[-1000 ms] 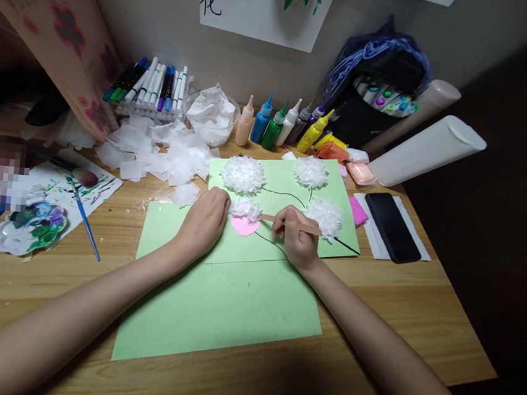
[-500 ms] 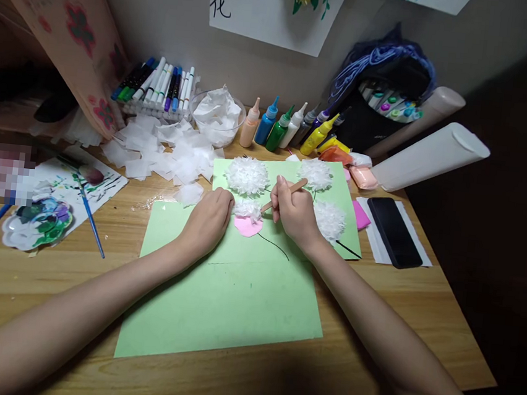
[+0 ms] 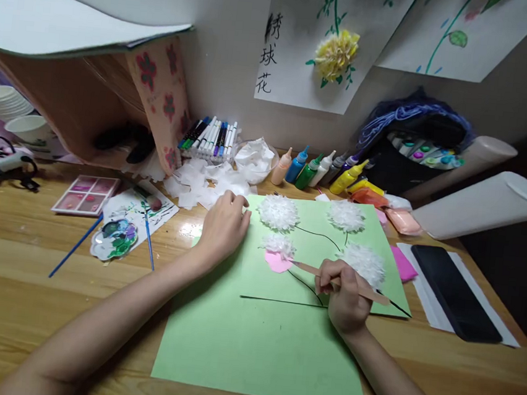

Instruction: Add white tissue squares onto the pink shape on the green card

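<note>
My right hand (image 3: 349, 298) is closed around a wooden craft stick (image 3: 306, 268), whose thin tip reaches the edge of a pink clay disc (image 3: 278, 261). White tissue petals (image 3: 279, 244) cover the disc's upper part. Beside the left edge of a green sheet (image 3: 301, 291), my left hand (image 3: 226, 226) rests near loose tissue squares, fingers curled and fingertips mostly hidden; what they hold, if anything, does not show. Three fuller white tissue flowers (image 3: 278, 212) stand on the sheet, with thin black lines drawn between them. Under it lies a second green sheet (image 3: 262, 352).
Behind the sheets are tissue squares (image 3: 192, 184), a bowl of tissue (image 3: 254, 159), markers (image 3: 211, 136) and several paint bottles (image 3: 307, 172). A paint palette (image 3: 114, 239) and brushes (image 3: 150, 242) lie left. On the right are a phone (image 3: 455, 293) and a white tube (image 3: 490, 207).
The view has shifted left and up. My left hand has moved from beside the pink disc to the sheet's upper left edge. My right hand has drawn back toward me with the craft stick.
</note>
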Tool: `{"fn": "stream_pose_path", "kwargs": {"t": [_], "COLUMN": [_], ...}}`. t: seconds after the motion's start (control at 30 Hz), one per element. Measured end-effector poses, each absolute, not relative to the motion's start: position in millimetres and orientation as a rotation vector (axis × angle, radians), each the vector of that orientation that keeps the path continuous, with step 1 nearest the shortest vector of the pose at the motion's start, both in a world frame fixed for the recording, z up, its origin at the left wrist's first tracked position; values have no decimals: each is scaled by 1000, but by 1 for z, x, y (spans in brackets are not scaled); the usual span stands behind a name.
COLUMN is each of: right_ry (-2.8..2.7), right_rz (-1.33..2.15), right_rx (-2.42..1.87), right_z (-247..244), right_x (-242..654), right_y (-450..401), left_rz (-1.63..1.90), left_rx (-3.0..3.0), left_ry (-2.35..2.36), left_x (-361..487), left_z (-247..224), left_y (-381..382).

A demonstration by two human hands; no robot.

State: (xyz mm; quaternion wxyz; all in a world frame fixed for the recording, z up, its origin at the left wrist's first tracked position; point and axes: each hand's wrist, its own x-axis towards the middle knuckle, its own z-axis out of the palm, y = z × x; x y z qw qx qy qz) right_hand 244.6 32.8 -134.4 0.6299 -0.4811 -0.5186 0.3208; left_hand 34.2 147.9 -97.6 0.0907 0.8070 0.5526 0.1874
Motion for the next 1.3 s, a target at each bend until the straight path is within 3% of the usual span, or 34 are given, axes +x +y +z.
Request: {"fn": "stream_pose_path", "kwargs": {"t": [0.4,0.6,0.77,1.0,1.3], "right_ry": [-1129,-1068,-968,-1193,-1559], "right_rz": [615,551,506,457,398], "right_rx": [-1129,-1168,-1199,-1131,-1238], "right_z": [-132,-132,-128,-129,-124], "right_x": [242,253,257,258,256], "right_y": [34,32,29,22,27], "left_rz": [602,908,621,516,547], "left_rx": [2433,2037,1843,2384,2582], "left_ry": [1914,1383,966,1019,1130], "left_x": [34,30,58,83,97], "left_z": [-101,-63,-56,-94,-102], "left_y": [157,147,119,97,100]}}
